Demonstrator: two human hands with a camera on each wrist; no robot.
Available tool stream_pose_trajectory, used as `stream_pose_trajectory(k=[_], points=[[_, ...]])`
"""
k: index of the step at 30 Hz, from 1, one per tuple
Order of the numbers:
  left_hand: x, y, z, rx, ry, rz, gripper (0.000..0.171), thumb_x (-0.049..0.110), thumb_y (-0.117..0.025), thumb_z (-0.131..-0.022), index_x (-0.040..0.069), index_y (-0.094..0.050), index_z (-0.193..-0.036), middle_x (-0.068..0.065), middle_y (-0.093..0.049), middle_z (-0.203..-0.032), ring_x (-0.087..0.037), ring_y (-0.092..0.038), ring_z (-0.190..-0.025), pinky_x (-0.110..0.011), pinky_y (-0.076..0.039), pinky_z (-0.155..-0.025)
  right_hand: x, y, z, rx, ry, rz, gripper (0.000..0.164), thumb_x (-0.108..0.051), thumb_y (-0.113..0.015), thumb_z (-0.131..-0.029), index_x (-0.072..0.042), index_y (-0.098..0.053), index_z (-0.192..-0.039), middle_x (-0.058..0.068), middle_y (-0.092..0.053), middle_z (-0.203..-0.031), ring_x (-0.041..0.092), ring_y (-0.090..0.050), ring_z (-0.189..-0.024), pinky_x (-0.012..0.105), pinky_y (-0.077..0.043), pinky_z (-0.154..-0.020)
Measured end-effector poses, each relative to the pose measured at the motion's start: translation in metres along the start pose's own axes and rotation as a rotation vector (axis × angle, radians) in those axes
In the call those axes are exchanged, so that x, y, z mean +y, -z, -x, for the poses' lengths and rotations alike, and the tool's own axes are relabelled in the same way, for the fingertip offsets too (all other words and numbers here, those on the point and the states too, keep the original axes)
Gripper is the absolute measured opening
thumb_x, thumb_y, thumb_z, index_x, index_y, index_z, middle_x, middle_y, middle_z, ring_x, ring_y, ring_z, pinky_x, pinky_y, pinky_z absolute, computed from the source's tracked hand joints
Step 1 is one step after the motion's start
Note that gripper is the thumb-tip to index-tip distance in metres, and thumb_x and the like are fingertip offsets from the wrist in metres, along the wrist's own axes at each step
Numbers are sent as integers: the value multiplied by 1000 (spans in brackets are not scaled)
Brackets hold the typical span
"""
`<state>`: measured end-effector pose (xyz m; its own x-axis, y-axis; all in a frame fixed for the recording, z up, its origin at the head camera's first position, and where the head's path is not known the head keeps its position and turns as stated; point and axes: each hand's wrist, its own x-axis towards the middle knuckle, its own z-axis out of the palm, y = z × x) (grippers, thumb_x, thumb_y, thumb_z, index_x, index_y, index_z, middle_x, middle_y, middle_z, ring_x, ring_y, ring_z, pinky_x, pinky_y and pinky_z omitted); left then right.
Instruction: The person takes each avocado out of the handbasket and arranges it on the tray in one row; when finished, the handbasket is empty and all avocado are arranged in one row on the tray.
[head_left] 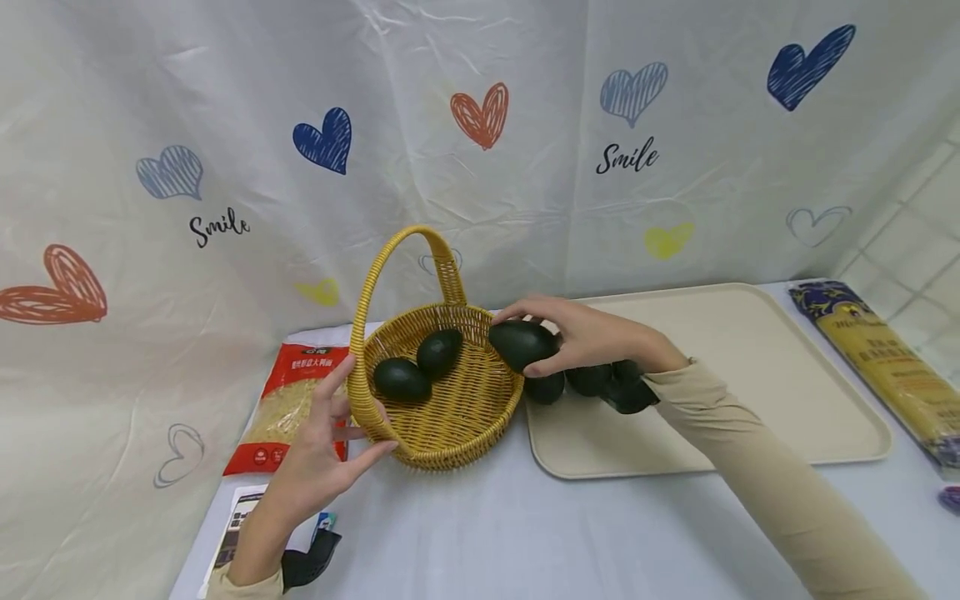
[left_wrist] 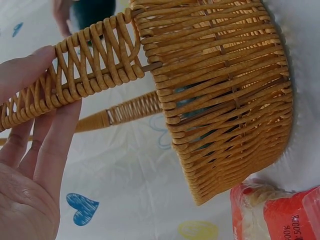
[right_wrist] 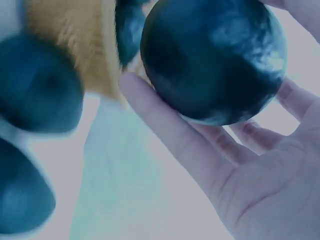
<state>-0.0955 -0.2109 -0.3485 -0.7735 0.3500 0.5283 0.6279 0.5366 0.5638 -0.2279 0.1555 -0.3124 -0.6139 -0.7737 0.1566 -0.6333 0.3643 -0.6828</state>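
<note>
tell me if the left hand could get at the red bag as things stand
Probably yes: the red bag lies close by the left hand, with nothing seen lying on it. That hand grips the basket handle, though, so it would likely need to let go first.

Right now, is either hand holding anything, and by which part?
The right hand grips a dark green avocado round its sides; the left hand holds the yellow wicker basket by the lower part of its handle.

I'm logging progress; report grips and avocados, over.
Left grip on basket handle. Right grip holding avocado near basket rim. Two avocados inside, others on tray. Nothing visibly blocking.
</note>
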Motion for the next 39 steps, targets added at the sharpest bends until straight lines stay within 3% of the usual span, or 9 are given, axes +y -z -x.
stream_pose_trajectory(k=[6,10,15,19,23,32,35,39], points=[[-2,-1,0,4,-25,20,125,-19,-91,-63,8,-21,-163,-11,-71,-105,-15,-72,-97,-21,-62,-76,18,31,60,134,-154,-64,66,-19,-85,-90,-20,-53,-148,2,-55,-143,23,-54,-124,37,-61,-89],[-2,-1,0,10,-23,18,126,-19,-91,-63,8,-20,-163,-12,-71,-111,-15,-72,-99,-20,-61,-77,26,46,96,215,-254,-49,67,-16,-81,-93,-18,-49,-152,9,-52,-142,28,-57,-119,32,-62,-85],[-1,-1,1,13,-18,29,127,-20,-91,-62,9,-20,-164,-13,-70,-114,-9,-70,-102,-20,-61,-77,40,56,137,287,-372,21,70,-17,-80,-94,-16,-44,-155,18,-47,-148,45,-59,-123,25,-57,-79],[-1,-1,1,19,-17,22,126,-21,-91,-62,8,-21,-163,-15,-69,-117,-4,-68,-105,-19,-61,-78,58,57,159,330,-411,34,70,-13,-81,-93,-11,-45,-153,20,-45,-149,56,-57,-124,19,-54,-80],[-1,-2,1,24,-17,19,126,-21,-90,-61,7,-21,-163,-13,-70,-112,-3,-68,-105,-18,-60,-78,72,52,174,351,-463,24,70,-15,-81,-93,-10,-44,-152,22,-45,-149,56,-57,-123,17,-51,-81],[0,-3,2,30,8,4,126,-19,-91,-62,9,-21,-163,-18,-68,-123,-1,-67,-108,-18,-60,-79,89,38,181,298,-544,55,68,-25,-80,-95,-8,-45,-151,30,-48,-146,53,-60,-118,59,-51,-88],[-1,-2,2,30,6,0,126,-19,-91,-62,8,-21,-163,-19,-67,-125,-1,-67,-109,-18,-60,-79,93,35,181,280,-554,89,68,-28,-80,-94,-8,-47,-150,32,-51,-143,50,-62,-116,57,-52,-86],[-1,-2,1,24,7,-2,126,-19,-91,-63,9,-21,-163,-21,-64,-132,-1,-66,-112,-18,-60,-79,98,32,181,268,-569,114,68,-30,-80,-94,-7,-47,-149,32,-55,-137,45,-63,-113,46,-52,-82]])
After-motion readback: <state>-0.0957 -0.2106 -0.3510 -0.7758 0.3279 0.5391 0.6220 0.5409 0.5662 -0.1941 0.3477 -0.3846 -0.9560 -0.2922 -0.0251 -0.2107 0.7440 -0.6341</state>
